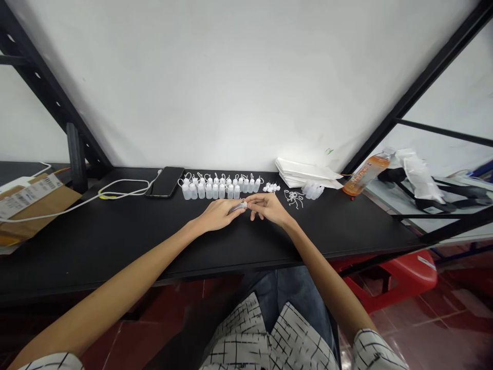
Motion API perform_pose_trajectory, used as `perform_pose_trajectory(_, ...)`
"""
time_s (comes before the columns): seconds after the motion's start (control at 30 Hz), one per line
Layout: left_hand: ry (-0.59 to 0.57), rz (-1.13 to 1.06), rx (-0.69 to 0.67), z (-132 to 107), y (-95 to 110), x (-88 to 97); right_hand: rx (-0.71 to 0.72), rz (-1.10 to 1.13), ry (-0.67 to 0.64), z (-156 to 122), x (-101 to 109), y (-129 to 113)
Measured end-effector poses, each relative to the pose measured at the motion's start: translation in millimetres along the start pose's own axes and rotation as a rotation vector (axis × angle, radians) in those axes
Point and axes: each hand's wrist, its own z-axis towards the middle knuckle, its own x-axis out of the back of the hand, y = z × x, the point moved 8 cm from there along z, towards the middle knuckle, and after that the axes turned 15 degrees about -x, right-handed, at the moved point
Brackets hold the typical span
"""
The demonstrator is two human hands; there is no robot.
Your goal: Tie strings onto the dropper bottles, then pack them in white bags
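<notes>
Small bottle (236,207), held in 2 hands, is just above the black table (127,236). After the table come a brown package (46,205) at far left, white sheets (304,172) at the right rear, an orange drink bottle (368,172) and a black phone (167,182). Left hand (217,214) grasps the small bottle's body; right hand (269,207) pinches its white top. Next are standing capped bottles (215,191), loose translucent bottles (314,191), white caps (271,188) and curled white strips (294,196).
</notes>
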Motion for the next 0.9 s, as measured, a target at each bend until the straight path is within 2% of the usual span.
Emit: perform_pose_trajectory(0.9,-0.006,0.127,-0.12,0.8,4.8,-2.2,-0.041,-0.096,-0.03,-1.0,-3.0,3.1)
